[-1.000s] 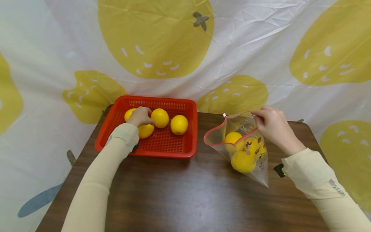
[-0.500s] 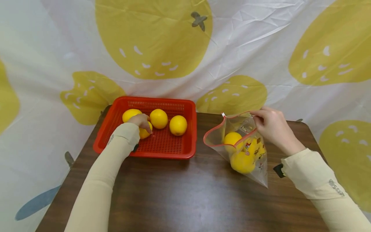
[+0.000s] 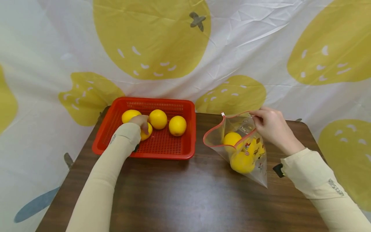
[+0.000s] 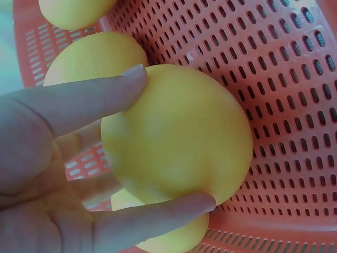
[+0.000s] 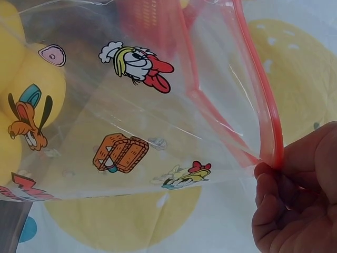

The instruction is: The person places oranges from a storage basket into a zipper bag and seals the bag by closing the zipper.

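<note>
My left hand point(image 3: 140, 121) is inside the red basket point(image 3: 191, 141), its thumb and fingers on opposite sides of a lemon point(image 4: 179, 137) near the basket's left part. The far side of that lemon is hidden. Three more lemons lie in the basket: one at the left point(image 3: 130, 115), one in the middle point(image 3: 157, 119) and one at the right point(image 3: 177, 125). On the right, my right hand point(image 3: 272, 127) pinches the red-trimmed rim of a clear zip bag point(image 3: 262, 170) between thumb and fingers. The bag gapes towards the basket. Several lemons point(image 3: 242, 162) sit in it.
Both the basket and the bag are on a dark wooden table point(image 3: 185, 193). Behind it hangs a white cloth point(image 3: 252, 38) with a yellow fruit print. A white slider point(image 3: 223, 114) sits at the bag's left rim corner.
My left hand has come down and slightly nearer, off the gap beside the middle lemon and onto the front lemon. My right hand and the bag have stayed nearly still.
</note>
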A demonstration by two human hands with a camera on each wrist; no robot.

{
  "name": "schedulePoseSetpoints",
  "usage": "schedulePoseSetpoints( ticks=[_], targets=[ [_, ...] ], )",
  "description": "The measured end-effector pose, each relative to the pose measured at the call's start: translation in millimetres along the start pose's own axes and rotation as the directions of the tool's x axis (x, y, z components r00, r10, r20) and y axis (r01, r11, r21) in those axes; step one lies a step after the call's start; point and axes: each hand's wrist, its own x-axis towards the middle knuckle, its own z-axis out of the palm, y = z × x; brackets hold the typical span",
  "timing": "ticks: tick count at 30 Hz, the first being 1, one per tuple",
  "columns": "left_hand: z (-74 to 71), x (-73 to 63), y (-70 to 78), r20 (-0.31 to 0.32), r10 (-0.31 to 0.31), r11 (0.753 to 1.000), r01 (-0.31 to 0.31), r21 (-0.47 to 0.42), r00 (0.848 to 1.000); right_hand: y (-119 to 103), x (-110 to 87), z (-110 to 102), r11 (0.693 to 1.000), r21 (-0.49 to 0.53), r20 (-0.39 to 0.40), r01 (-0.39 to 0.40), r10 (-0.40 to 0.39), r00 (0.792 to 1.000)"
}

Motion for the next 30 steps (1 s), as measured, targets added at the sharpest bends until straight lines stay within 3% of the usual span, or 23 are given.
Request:
schedulePoseSetpoints(
  ticks=[5,9,12,16,22,30],
  targets=[
    [0.2,0.6,1.6,-0.003,-0.013,1.000,0.014,0.009,1.000,0,1.2,0,1.000,0.000,0.009,-0.004,0.004,1.000],
    [0.5,1.5,4.4,0.008,-0.007,0.996,0.006,0.093,1.000,1,2.3,0,1.000,0.000,0.012,-0.006,0.006,1.000],
    [-0.1,1.8,6.1,0.012,0.027,0.979,-0.029,0.200,1.000,1,2.6,1,1.000,0.002,0.014,-0.007,0.007,1.000],
    [-2.0,-3.0,6.6,0.016,0.052,0.984,-0.054,0.170,0.999,2,3.3,2,1.000,0.003,0.011,-0.003,0.003,1.000],
    [-6.4,-15.4,8.1,-0.008,0.159,0.967,-0.154,0.201,0.987,2,4.6,3,1.000,0.003,0.009,0.002,-0.002,1.000],
    [-6.3,-34.7,15.5,-0.056,0.309,0.933,-0.291,0.211,0.949,3,5.3,4,1.000,-0.001,0.015,0.003,-0.003,1.000]
  ],
)
